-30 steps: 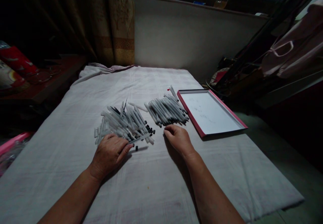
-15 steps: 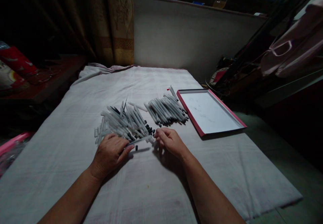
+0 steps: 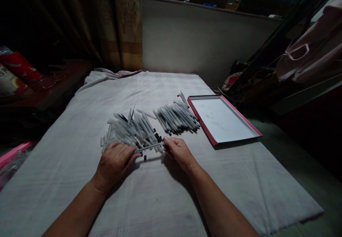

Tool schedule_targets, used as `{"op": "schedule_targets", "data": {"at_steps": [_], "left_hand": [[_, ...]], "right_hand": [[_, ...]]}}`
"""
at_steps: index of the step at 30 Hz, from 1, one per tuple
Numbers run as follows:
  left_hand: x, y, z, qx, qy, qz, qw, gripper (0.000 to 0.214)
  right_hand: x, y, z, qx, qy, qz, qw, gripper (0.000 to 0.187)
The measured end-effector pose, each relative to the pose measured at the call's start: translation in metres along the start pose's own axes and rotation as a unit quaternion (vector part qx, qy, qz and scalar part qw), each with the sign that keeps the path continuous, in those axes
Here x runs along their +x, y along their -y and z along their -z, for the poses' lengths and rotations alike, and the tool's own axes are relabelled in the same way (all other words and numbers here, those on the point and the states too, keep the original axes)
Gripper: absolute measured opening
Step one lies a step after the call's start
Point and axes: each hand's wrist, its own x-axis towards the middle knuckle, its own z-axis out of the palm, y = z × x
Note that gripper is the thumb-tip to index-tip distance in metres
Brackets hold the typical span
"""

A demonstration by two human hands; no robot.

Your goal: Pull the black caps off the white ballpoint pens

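Observation:
Between my hands is a slim grey pen barrel point(image 3: 150, 147), held roughly level above the cloth. My left hand point(image 3: 114, 163) pinches its left end, and the fingertips of my right hand point(image 3: 178, 150) close on its right end. Whether a small cap sits under the right fingers is hidden. Just beyond lies a loose pile of pale pen parts point(image 3: 128, 126), with several little black caps point(image 3: 158, 137) at its right edge. One black cap point(image 3: 145, 157) rests alone below the barrel. To the right is a neater heap of pens point(image 3: 176, 117) with dark tips.
A shallow red-edged box lid point(image 3: 227, 119) with a white inside lies right of the pens. A pale checked cloth point(image 3: 160, 208) covers the table. A dark side table point(image 3: 66, 76) with a red container point(image 3: 20, 66) stands at the left, beside a curtain point(image 3: 125, 26).
My right hand has met the right end of the pen barrel; half a second ago a gap showed between them. My left hand keeps its hold, and the piles look the same.

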Motion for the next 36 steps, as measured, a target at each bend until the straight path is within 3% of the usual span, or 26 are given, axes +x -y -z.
{"op": "schedule_targets", "data": {"at_steps": [11, 16, 21, 25, 30, 36], "left_hand": [[-0.001, 0.003, -0.001, 0.002, 0.004, 0.011, 1.0, 0.026], [-0.008, 0.016, 0.003, 0.014, 0.01, 0.049, 0.999, 0.025], [-0.016, 0.034, 0.013, 0.076, -0.031, 0.085, 0.993, 0.024], [-0.018, 0.038, 0.016, 0.105, -0.021, 0.13, 0.986, 0.021], [-0.017, 0.035, 0.01, 0.087, -0.042, 0.089, 0.991, 0.018], [-0.017, 0.033, 0.006, 0.059, -0.045, 0.091, 0.993, 0.018]], "right_hand": [[0.0, 0.005, 0.003, 0.029, -0.024, -0.017, 0.999, 0.069], [0.005, 0.008, 0.02, 0.05, -0.13, 0.015, 0.99, 0.065], [0.011, 0.002, 0.034, 0.063, -0.225, 0.057, 0.971, 0.063], [0.011, -0.009, 0.029, -0.06, -0.243, 0.107, 0.962, 0.051], [0.009, -0.018, 0.024, -0.247, -0.253, 0.18, 0.918, 0.033], [0.006, -0.016, 0.019, -0.413, -0.205, 0.141, 0.876, 0.022]]}}
